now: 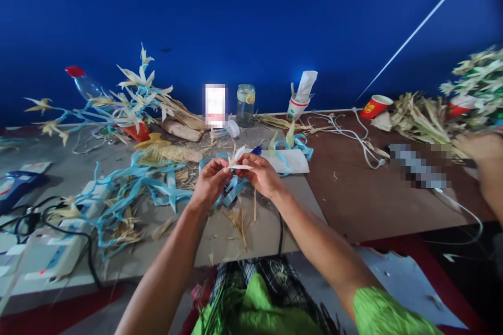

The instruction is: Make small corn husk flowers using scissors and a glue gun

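Note:
My left hand [210,180] and my right hand [262,175] meet above the grey board [220,241], both pinched on a small pale husk flower [238,159] with pointed petals. A thin stalk [255,204] hangs down below my right hand. Light blue ribbon strips [129,188] lie tangled just left of my hands. Dry husk scraps [240,220] lie on the board beneath them.
A branch of husk flowers on blue stems [129,94] stands at the back left by a red-capped bottle [84,84]. A glass jar [245,104], paper cups [296,107] and a red cup [375,106] line the back. Another person's hand [481,149] works husks at right. Cables and a power strip [51,251] lie left.

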A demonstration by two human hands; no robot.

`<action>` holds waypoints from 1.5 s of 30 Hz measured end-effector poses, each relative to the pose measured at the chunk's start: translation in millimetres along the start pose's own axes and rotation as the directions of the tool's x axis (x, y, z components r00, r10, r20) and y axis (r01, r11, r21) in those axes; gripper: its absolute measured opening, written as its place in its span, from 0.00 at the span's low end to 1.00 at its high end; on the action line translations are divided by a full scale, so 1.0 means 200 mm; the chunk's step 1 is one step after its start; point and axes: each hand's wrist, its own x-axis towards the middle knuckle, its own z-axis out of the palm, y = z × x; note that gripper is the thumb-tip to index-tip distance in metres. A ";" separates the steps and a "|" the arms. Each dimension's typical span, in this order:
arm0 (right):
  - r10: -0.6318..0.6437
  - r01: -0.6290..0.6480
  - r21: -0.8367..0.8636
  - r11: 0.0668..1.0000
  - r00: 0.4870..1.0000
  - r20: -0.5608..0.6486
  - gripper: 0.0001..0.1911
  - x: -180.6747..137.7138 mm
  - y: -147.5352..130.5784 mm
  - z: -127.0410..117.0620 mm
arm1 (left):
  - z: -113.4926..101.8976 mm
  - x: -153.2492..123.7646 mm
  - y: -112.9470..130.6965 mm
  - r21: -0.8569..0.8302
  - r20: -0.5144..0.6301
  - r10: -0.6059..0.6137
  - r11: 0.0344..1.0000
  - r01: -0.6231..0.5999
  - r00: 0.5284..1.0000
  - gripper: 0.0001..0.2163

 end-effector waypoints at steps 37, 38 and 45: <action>-0.140 0.095 -0.287 0.953 0.980 -0.143 0.09 0.02 0.11 0.04 | 0.01 0.00 -0.08 0.502 -0.137 0.204 0.858 -0.109 0.969 0.09; -0.154 0.105 -0.298 0.949 0.977 -0.146 0.09 0.03 0.12 0.04 | 0.01 0.00 -0.08 0.524 -0.146 0.219 0.844 -0.112 0.965 0.08; -0.207 0.133 -0.336 0.932 0.959 -0.195 0.11 0.04 0.18 0.03 | -0.01 0.00 -0.10 0.561 -0.167 0.239 0.821 -0.107 0.957 0.07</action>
